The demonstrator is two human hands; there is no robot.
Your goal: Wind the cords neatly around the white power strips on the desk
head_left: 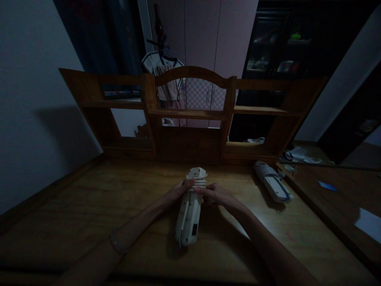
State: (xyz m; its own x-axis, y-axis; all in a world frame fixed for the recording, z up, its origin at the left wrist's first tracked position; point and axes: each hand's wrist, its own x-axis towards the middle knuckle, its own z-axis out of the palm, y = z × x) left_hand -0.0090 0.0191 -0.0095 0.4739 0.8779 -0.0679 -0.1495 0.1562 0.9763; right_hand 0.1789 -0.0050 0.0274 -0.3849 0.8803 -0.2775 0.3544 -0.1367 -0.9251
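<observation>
A white power strip (189, 218) stands tilted over the wooden desk, its back side with small dark holes facing me. Its white cord (200, 182) is wound in several turns around the far part of the strip. My left hand (182, 190) grips the strip and its wound cord from the left, thumb lying on the coils. From the right, my right hand (214, 194) is closed at the coils, its thumb pressed on the cord; its other fingers are partly hidden behind the strip.
Another power strip (272, 183) with a grey cord wrapped round one end lies at the desk's right. A wooden shelf (187, 115) stands along the back edge. Beyond the desk's right edge, a blue card (327, 186) and white paper (369, 224) lie on a lower surface.
</observation>
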